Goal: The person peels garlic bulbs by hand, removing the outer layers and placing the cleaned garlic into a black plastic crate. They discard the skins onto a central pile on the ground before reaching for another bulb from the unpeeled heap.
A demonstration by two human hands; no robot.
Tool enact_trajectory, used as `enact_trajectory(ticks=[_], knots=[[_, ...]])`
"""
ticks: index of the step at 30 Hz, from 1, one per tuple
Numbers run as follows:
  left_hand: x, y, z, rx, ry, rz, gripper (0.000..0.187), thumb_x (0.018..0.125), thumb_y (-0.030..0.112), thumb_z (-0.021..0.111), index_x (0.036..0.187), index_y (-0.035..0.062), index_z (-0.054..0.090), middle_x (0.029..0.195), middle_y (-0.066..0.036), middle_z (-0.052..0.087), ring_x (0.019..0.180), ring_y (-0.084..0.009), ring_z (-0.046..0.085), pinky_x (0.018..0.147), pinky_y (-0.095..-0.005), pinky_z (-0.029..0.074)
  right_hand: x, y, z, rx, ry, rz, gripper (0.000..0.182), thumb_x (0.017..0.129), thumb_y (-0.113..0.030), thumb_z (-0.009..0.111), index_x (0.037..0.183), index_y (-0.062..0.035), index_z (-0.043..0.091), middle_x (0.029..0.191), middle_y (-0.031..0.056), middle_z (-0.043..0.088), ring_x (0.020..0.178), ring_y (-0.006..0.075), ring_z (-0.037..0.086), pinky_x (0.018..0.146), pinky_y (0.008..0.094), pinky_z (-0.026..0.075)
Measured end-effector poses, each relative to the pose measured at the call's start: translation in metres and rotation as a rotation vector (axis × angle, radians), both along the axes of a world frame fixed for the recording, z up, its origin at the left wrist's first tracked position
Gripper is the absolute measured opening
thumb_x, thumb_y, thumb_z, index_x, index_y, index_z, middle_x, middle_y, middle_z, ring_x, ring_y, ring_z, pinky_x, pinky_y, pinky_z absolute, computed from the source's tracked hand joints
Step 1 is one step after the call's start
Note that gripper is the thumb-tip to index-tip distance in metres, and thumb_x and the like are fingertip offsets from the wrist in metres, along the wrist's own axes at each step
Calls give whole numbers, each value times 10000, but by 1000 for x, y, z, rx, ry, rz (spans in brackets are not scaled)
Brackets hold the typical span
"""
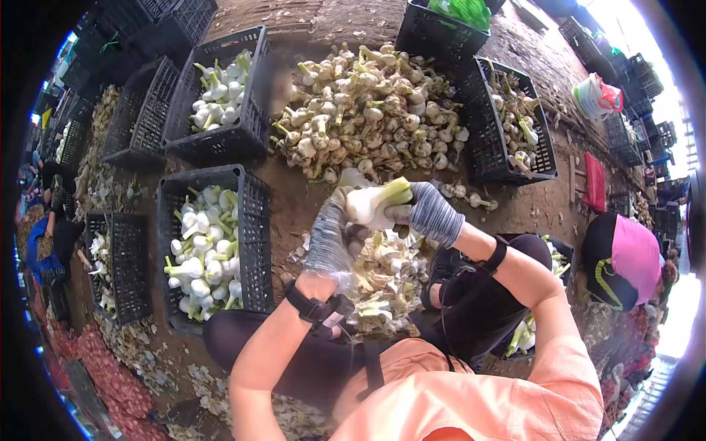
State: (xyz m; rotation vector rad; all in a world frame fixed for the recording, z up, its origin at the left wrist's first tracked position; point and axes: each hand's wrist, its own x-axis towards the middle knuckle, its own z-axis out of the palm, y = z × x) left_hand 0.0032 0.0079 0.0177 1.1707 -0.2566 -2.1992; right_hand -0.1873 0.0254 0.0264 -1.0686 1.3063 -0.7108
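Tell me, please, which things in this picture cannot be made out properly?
- Head view: the palm side of the left hand; only the gloved back shows.
- The base of the garlic bulb, covered by the right hand.
- The far crate, cut by the top edge.
- A blurred patch beside the garlic pile.

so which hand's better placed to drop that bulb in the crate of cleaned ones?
Left, probably. The left hand grips the bulb on the side nearest the crate of white bulbs; the right hand would have to cross the body.
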Motion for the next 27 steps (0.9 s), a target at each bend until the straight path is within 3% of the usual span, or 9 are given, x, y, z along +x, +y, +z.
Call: enact_trajectory(ticks=[5, 7, 10, 13, 15, 18, 23, 25, 27], knots=[[7, -7, -12, -9, -50, 79, 253, 889, 366, 513, 956, 130, 575, 733, 21, 568, 469, -36, 427, 335, -164, 274, 8, 10, -2, -507, 416, 114, 209, 729, -91, 651, 916, -7, 615, 755, 115, 630, 668, 200, 608, 626, 302, 481], [1, -10, 12, 95, 20, 167, 227, 882, 260, 544, 1026, 86, 564, 839, -3, 577, 588, -64, 510, 445, -164, 412, 10, 13, -2, -535, 404, 98, 190, 716, -74, 651, 887, -3, 608, 760, 131, 605, 693, 255, 596, 649, 310, 477], [2, -4, -2, -538, 62, -42, 348, 818, 120, 629, 1136, 37, 515, 1021, -47, 571, 863, -141, 574, 793, -248, 477, 7, 14, -3, -659, 490, 130, 197, 736, -77, 638, 913, 0, 602, 886, 112, 569, 781, 240, 572, 723, 303, 464], [-6, 0, -21, -984, -320, -111, 376, 801, 93, 649, 1145, 31, 509, 1049, -50, 573, 900, -127, 561, 803, -245, 468, 13, 12, 10, -764, 339, 48, 283, 703, -21, 605, 984, 6, 604, 908, 142, 570, 792, 292, 583, 764, 317, 471], [-6, 1, 2, -780, -198, -76, 343, 791, 80, 663, 1105, 25, 536, 995, -39, 592, 894, -111, 556, 786, -235, 464, 13, 15, 10, -786, 306, 48, 325, 708, -4, 604, 1033, -10, 585, 908, 124, 583, 819, 279, 589, 799, 310, 458], [-2, -4, 4, -719, -184, -96, 199, 805, 83, 647, 989, 30, 594, 891, -20, 617, 825, -96, 561, 731, -230, 465, 2, 23, 2, -201, -162, -118, 295, 734, -6, 603, 1027, -25, 581, 912, 41, 601, 823, 135, 572, 746, 276, 480], [4, -7, 15, -667, -92, -139, 230, 780, 144, 686, 971, 50, 599, 873, -5, 604, 766, -76, 542, 688, -218, 454, -7, 14, -11, -147, -230, -168, 254, 816, -63, 531, 1054, 28, 527, 846, 94, 623, 675, 169, 613, 563, 263, 505], [6, -7, 17, -616, 35, -116, 232, 764, 152, 704, 951, 63, 600, 861, -1, 599, 759, -81, 545, 689, -218, 454, -2, 7, 4, 330, -732, -462, 233, 848, -113, 478, 1012, 41, 536, 787, 116, 630, 644, 191, 619, 514, 271, 508], [7, -8, 15, -595, 64, -141, 240, 753, 154, 714, 940, 61, 597, 896, -21, 589, 795, -97, 548, 702, -223, 454, 2, -2, 8, 461, -720, -635, 203, 852, -157, 458, 934, 7, 545, 701, 88, 611, 574, 171, 596, 456, 269, 496]])
